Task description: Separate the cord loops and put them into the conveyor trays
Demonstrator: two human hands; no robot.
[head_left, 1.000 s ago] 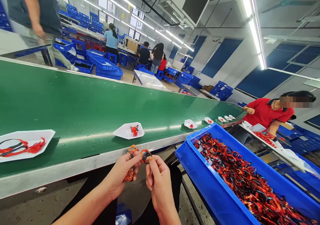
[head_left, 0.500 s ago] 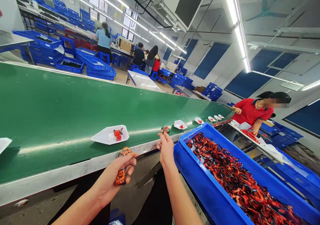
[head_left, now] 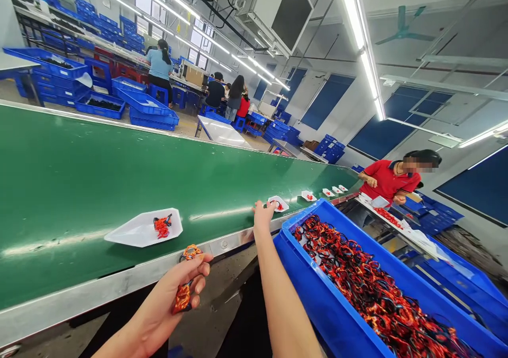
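Observation:
My left hand (head_left: 178, 289) is shut on a tangle of orange-and-black bands (head_left: 183, 297) above the steel edge of the green conveyor belt (head_left: 99, 178). My right hand (head_left: 263, 215) reaches over that edge, its fingertips at a small white paper tray (head_left: 278, 204). A dark loop and a red bit lie in this tray, and nothing shows in my fingers. Left of it sits a larger white paper tray (head_left: 137, 231) holding a red-orange bundle (head_left: 162, 226).
A blue crate (head_left: 305, 294) heaped with red-and-black bands (head_left: 369, 284) stands right of my right arm. Further white trays line the belt. A co-worker in a red shirt (head_left: 391, 180) works at a side bench, and blue crates and seated people fill the background.
My right hand has moved forward from near the belt edge to the small tray, and the loop no longer shows in its fingers. The trays sit further left in view.

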